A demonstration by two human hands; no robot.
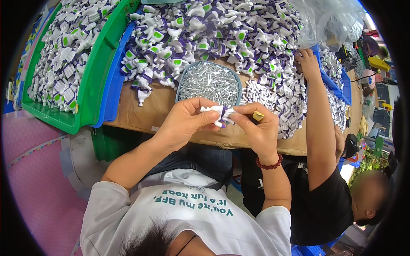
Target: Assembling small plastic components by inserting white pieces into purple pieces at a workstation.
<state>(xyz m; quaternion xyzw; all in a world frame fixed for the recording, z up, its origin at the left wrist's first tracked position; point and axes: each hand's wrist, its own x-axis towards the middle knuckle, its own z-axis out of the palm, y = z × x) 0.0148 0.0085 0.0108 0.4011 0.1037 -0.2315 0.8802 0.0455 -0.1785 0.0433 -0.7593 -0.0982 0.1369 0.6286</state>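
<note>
Between my two hands, over the near rim of a blue-grey bowl (239, 87), is a small white and purple plastic toy body (218, 112). My left hand (185, 121) pinches its left end between thumb and fingers. With thumb and forefinger, my right hand (261, 130) grips the white right end, which may be a separate small part; the fingers partly cover it. A yellow wrap (258, 116) circles a finger of that hand. Shiny metal pins (207, 83) fill the bowl.
Many white, purple and green toy bodies (205, 25) heap behind the bowl. Small white parts (258, 93) lie to its right. A green crate (92, 81) of similar toys stands left. At right, a co-worker's arm (320, 123) reaches to the pile beside a blue bin (333, 81).
</note>
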